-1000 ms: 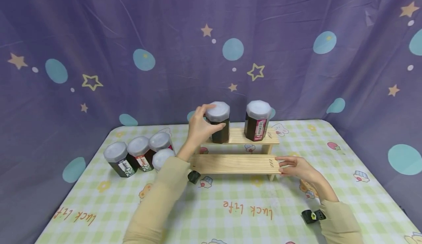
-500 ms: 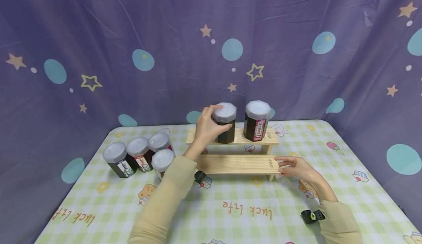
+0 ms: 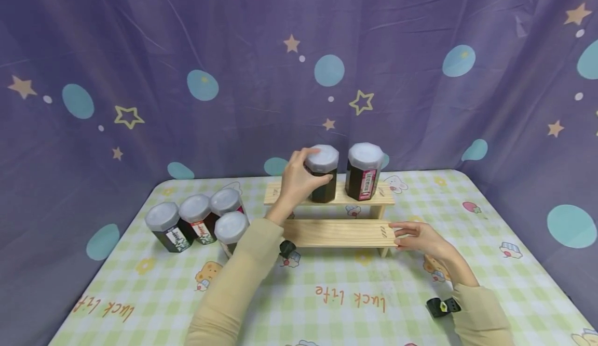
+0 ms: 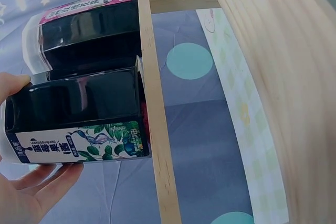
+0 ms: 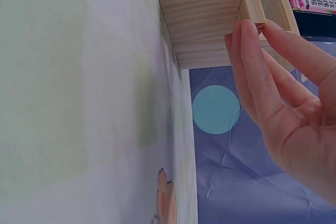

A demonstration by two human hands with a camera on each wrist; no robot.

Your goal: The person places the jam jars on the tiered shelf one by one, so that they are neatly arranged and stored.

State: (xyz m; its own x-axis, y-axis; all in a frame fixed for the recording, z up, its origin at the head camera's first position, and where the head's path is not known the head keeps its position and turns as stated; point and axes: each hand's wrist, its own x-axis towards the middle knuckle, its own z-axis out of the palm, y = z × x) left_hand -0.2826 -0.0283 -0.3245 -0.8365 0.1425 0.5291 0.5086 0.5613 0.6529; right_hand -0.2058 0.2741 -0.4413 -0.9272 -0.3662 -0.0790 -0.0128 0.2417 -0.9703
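My left hand [image 3: 299, 181] grips a dark jar [image 3: 324, 190] near its white lid, fingers on one side and thumb on the other. The jar is upright, at the upper board [image 3: 272, 193] of a two-step wooden rack. In the left wrist view, this jar's white label [image 4: 79, 142] has green leaves. Close to its right stands a second jar [image 3: 356, 181] with a pink label, on the same board. My right hand [image 3: 422, 239] pinches the right end of the lower board [image 3: 341, 233]; thumb and fingers meet that corner in the right wrist view.
Several lidded jars stand together on the left of the table, among them a white-labelled jar [image 3: 175, 237] and a red-labelled jar [image 3: 203, 230]. The checked tablecloth [image 3: 345, 325] covers the table. A patterned purple curtain [image 3: 261, 34] hangs behind it.
My left hand has moved the jar rightward along the upper board, closer to the pink-labelled jar. The right hand stays at the rack's end.
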